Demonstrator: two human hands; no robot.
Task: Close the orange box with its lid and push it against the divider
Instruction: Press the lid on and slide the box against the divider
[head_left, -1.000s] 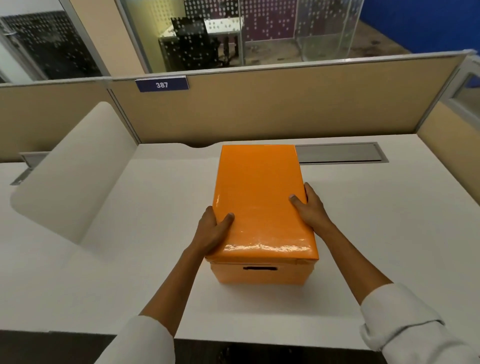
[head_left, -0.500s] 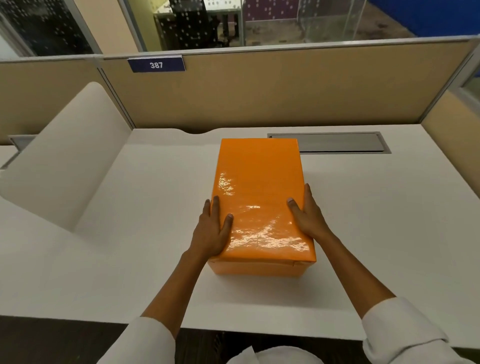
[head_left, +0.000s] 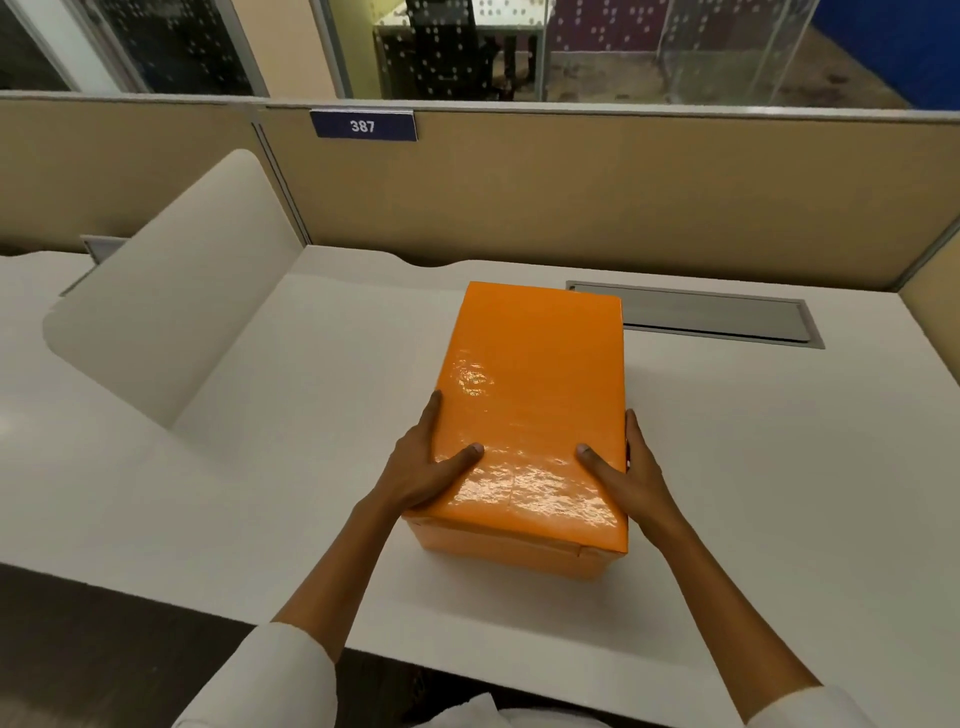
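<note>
**Lid on, both hands clamping box sides**

Lower centre: left hand (head_left: 423, 470) and right hand (head_left: 631, 480) grip the near end of the orange box (head_left: 524, 545), thumbs on lid (head_left: 535, 384), fingers down the sides. Long axis runs near-to-far, far end toward the tan divider (head_left: 571, 197), gap between. White desk (head_left: 779, 493); grey cable hatch (head_left: 711, 318) upper right; "387" plate (head_left: 363, 126); glass partitions beyond.

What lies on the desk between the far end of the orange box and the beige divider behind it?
In the head view, only bare white desk lies between the orange box and the divider; the grey cable cover sits off to the right.
</note>
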